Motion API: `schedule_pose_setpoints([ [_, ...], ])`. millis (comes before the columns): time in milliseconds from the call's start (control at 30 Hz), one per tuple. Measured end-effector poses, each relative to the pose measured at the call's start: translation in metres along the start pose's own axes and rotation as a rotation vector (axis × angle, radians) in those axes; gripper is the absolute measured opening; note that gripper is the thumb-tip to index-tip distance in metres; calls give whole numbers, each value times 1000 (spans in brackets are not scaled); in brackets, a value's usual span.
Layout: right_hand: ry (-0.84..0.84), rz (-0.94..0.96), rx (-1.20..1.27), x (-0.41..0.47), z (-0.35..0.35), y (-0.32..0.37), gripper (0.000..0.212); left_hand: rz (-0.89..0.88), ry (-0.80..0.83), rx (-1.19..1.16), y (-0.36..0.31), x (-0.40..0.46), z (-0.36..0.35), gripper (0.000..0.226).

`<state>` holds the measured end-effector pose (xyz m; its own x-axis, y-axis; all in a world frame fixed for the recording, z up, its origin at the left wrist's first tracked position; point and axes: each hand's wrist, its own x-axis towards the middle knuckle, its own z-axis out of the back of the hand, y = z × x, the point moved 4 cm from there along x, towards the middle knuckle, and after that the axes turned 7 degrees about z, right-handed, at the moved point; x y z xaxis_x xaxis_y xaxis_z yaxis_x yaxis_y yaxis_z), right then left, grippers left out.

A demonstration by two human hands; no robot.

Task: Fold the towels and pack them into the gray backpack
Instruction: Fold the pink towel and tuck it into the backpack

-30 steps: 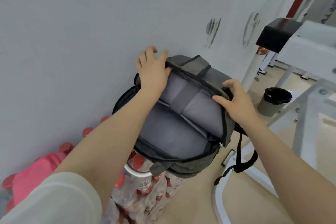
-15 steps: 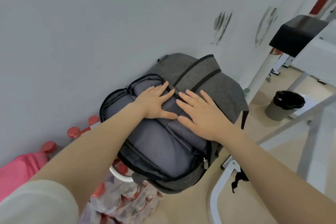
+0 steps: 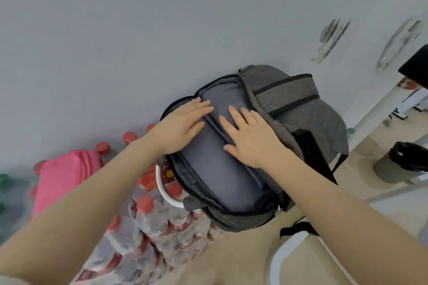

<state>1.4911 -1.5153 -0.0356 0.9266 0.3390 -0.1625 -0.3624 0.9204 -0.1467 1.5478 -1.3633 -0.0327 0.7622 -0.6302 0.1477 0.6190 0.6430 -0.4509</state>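
Note:
The gray backpack [image 3: 308, 120] lies unzipped against the wall, resting on shrink-wrapped packs of bottles. Its lighter gray lining [image 3: 215, 169] faces up. My left hand [image 3: 183, 126] lies flat on the left part of the lining, fingers spread. My right hand [image 3: 251, 137] presses flat on the lining beside it, a ring on one finger. Neither hand holds anything. A pink folded towel [image 3: 62, 180] lies on the bottle packs to the left, apart from both hands. What is inside the backpack is hidden.
Red-capped bottle packs [image 3: 148, 222] fill the lower left. A white wall rises behind. A white metal frame [image 3: 284, 259] stands at the lower right. A bin with a black liner [image 3: 403, 162] sits on the floor at the right.
The backpack went from held open at its rim to lying flat. Both hands moved from the rim onto the lining and now press it, the left slightly further left.

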Motion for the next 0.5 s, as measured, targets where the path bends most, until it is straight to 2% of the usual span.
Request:
schedule_pose_setpoints([
  [67, -35, 20, 10, 18, 9, 18, 64, 92, -62, -24, 10, -29, 6, 49],
  [167, -87, 148, 18, 35, 23, 57, 60, 259, -221, -7, 32, -73, 14, 43],
  [333, -137, 342, 289, 47, 46, 144, 44, 775, -424, 107, 90, -162, 42, 47],
  [433, -77, 347, 551, 62, 45, 201, 41, 1099, -391, 185, 133, -216, 50, 41],
  [500, 5, 262, 689, 81, 29, 232, 44, 1267, -289, 70, 147, -238, 50, 44],
])
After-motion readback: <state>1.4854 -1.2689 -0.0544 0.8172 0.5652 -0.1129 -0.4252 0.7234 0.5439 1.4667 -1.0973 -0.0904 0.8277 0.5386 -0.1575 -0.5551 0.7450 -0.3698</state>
